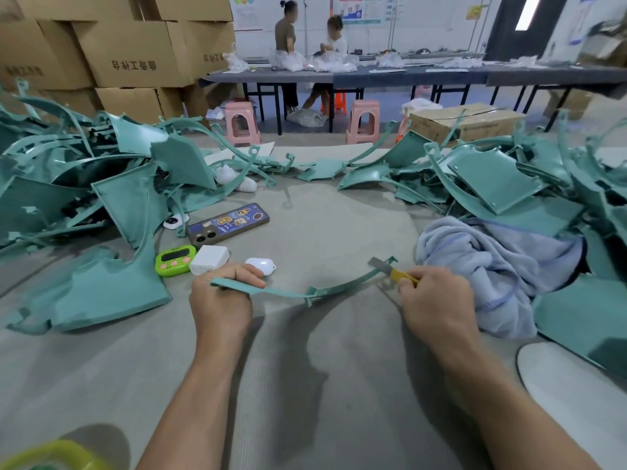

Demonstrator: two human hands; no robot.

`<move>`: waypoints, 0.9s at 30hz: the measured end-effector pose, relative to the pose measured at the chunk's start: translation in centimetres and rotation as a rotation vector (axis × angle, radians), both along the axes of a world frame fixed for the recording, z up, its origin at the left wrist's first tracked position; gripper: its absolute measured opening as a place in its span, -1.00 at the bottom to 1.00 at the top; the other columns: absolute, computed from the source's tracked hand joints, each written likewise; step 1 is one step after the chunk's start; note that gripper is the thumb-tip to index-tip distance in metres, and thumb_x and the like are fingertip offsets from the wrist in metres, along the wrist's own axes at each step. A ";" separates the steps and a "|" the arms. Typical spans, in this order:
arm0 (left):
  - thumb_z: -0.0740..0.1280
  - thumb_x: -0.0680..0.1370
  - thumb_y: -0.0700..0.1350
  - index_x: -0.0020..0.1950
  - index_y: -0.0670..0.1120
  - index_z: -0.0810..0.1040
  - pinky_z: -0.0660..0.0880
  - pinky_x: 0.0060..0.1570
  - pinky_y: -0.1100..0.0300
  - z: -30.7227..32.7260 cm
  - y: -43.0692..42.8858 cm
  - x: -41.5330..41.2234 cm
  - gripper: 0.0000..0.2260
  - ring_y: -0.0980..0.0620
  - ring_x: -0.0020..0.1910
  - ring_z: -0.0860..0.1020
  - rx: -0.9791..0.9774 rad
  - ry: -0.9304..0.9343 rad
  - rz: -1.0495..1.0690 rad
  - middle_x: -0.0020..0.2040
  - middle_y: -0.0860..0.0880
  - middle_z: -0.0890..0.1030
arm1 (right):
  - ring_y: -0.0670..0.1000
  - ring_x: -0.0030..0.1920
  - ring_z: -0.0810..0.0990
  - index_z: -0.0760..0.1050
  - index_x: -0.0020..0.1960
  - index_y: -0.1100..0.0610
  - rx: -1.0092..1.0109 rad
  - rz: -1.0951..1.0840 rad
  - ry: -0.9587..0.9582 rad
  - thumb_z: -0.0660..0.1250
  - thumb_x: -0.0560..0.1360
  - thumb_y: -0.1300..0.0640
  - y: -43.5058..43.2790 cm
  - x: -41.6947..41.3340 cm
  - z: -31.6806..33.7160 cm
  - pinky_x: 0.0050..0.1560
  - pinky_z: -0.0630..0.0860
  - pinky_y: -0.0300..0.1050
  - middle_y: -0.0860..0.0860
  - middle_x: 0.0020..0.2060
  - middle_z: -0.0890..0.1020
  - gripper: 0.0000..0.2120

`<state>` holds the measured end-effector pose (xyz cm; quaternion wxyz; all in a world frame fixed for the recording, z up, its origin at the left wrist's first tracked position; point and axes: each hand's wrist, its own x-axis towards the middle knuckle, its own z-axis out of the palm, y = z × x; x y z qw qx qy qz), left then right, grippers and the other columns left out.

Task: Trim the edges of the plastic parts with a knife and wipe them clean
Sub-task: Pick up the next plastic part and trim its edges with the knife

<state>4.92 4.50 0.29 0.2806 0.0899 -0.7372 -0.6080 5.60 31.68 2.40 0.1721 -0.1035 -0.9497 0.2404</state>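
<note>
1. The left hand (220,301) grips 1 end of a curved teal plastic strip (336,289).
2. The right hand (437,301) pinches a yellow knife (395,272), blade touching the strip's far end.
3. A blue cloth (498,266) lies just right of the right hand.

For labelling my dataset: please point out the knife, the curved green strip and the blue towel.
knife (392,271), head view, where blade meets handle
curved green strip (342,287), head view, its middle span
blue towel (492,276), head view, central fold
</note>
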 end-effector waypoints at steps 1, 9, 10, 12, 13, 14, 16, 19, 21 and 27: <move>0.19 0.37 -0.53 -0.46 0.06 0.63 0.46 -0.08 0.19 0.0 0.1 -0.1 -0.48 0.17 -0.15 0.62 -0.003 0.003 -0.002 -0.25 0.11 0.69 | 0.17 -0.35 0.48 0.54 -0.29 0.15 -0.004 -0.025 0.037 0.34 0.55 0.08 0.4 0.0 0.1 -0.31 0.28 -0.04 0.02 -0.47 0.52 -0.73; 0.22 0.38 -0.40 -0.38 0.13 0.68 0.43 -0.13 0.22 0.3 0.5 0.1 -0.54 0.21 -0.12 0.63 -0.031 -0.112 0.051 -0.24 0.19 0.70 | 0.05 -0.33 0.53 0.54 -0.24 0.11 -0.122 0.371 -0.026 0.36 0.54 0.03 -2.9 0.7 -0.6 -0.25 0.41 -0.01 0.04 -0.40 0.59 -0.77; 0.24 0.39 -0.36 -0.34 0.20 0.69 0.43 -0.16 0.25 0.4 0.5 0.1 -0.54 0.23 -0.13 0.62 -0.026 -0.142 0.067 -0.24 0.25 0.69 | 0.11 -0.28 0.54 0.56 -0.22 0.13 -0.062 0.266 -0.032 0.35 0.55 0.04 -2.3 0.4 -0.5 -0.24 0.38 0.00 0.05 -0.39 0.60 -0.77; 0.29 0.34 -0.28 -0.31 0.27 0.65 0.39 -0.30 0.31 0.5 0.6 0.2 -0.59 0.26 -0.29 0.55 -0.023 -0.192 0.078 -0.36 0.33 0.61 | 0.18 -0.30 0.50 0.48 -0.31 0.16 -0.037 0.079 -0.007 0.33 0.56 0.07 -0.6 0.0 -0.3 -0.29 0.32 -0.01 0.06 -0.44 0.54 -0.70; 0.29 0.28 -0.25 -0.33 0.15 0.62 0.35 -0.37 0.28 0.5 0.8 0.2 -0.72 0.18 -0.40 0.46 -0.017 -0.211 0.060 -0.45 0.25 0.53 | 0.15 -0.36 0.45 0.41 -0.36 0.16 -0.085 0.055 0.032 0.32 0.57 0.08 0.1 0.0 -0.1 -0.34 0.29 0.00 0.04 -0.49 0.49 -0.65; 0.27 0.20 -0.23 -0.33 -0.03 0.57 0.31 -0.38 0.23 0.6 1.0 0.2 -0.85 0.06 -0.41 0.39 -0.017 -0.229 0.045 -0.47 0.17 0.46 | 0.09 -0.41 0.42 0.37 -0.37 0.16 -0.154 0.073 0.090 0.33 0.57 0.09 0.4 0.1 0.0 -0.37 0.28 0.00 0.04 -0.52 0.46 -0.63; 0.24 0.09 -0.21 -0.34 -0.23 0.48 0.29 -0.32 0.11 0.7 1.4 0.2 -0.81 0.01 -0.35 0.35 -0.014 -0.253 -0.009 -0.42 0.02 0.43 | -0.01 -0.44 0.44 0.42 -0.37 0.12 -0.284 0.156 0.207 0.34 0.57 0.09 -0.1 0.7 0.3 -0.39 0.30 -0.11 -0.01 -0.51 0.51 -0.64; 0.24 0.11 -0.19 -0.33 -0.27 0.48 0.30 -0.32 0.08 0.6 1.9 0.4 -0.79 0.01 -0.35 0.35 -0.061 -0.292 -0.060 -0.41 0.00 0.44 | -0.08 -0.48 0.42 0.49 -0.36 0.08 -0.417 0.268 0.291 0.35 0.57 0.07 -2.1 1.6 0.7 -0.37 0.32 -0.21 -0.07 -0.51 0.53 -0.67; 0.24 0.17 -0.16 -0.31 -0.26 0.52 0.34 -0.37 0.07 0.5 2.0 0.6 -0.79 -0.01 -0.35 0.36 -0.146 -0.286 -0.086 -0.41 0.01 0.47 | -0.03 -0.50 0.36 0.54 -0.32 0.10 -0.602 0.353 0.268 0.34 0.54 0.02 -3.1 2.1 1.1 -0.40 0.34 -0.08 0.04 -0.51 0.52 -0.71; 0.23 0.26 -0.13 -0.20 -0.22 0.59 0.47 -0.33 0.06 1.1 1.9 1.3 -0.75 -0.10 -0.32 0.46 -0.283 -0.273 -0.068 -0.35 -0.10 0.60 | -0.02 -0.52 0.26 0.64 -0.31 0.14 -1.054 0.422 0.024 0.33 0.56 0.29 -3.8 2.1 1.3 -0.50 0.21 -0.26 0.09 -0.57 0.41 -0.72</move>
